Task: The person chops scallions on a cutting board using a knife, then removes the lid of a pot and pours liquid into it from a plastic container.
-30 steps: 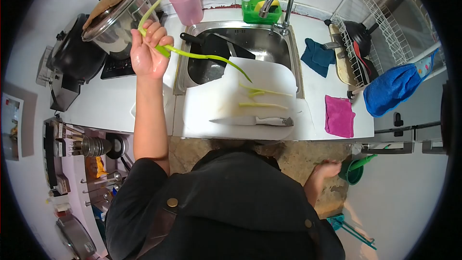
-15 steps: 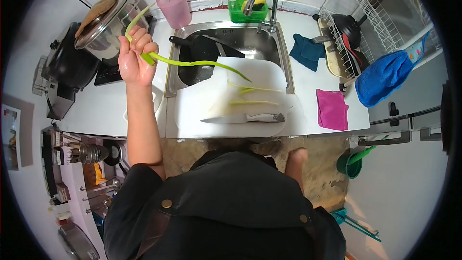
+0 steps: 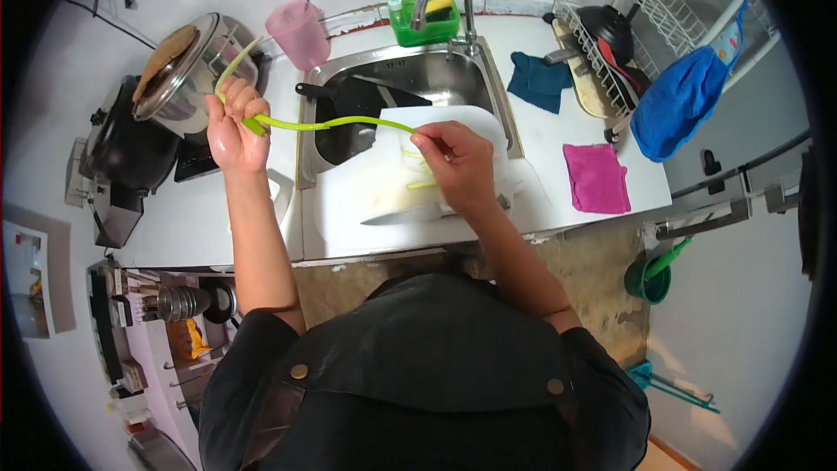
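A long, thin green vegetable stalk (image 3: 301,126) stretches in the air between my hands, pale at its upper left end. My left hand (image 3: 237,126) is closed around it, with a cut-looking green end poking out below the fingers. My right hand (image 3: 455,160) pinches the other end between thumb and fingers, above the white cutting board (image 3: 340,201). Under that hand lies a kitchen knife (image 3: 403,215), its handle mostly hidden by my wrist. Pale green vegetable pieces (image 3: 420,184) rest on the board, partly covered by my hand.
Behind the board is a steel sink (image 3: 475,78) holding a black pan (image 3: 370,98), under a curved faucet (image 3: 425,0). Pots (image 3: 131,144) and a pink cup (image 3: 298,35) stand at left. A pink cloth (image 3: 596,178), a teal cloth (image 3: 539,80) and a dish rack (image 3: 636,44) are at right.
My right hand has come into view from below and taken hold of the stalk's free right end, which hung loose before. The left hand keeps its grip. The view has shifted slightly.
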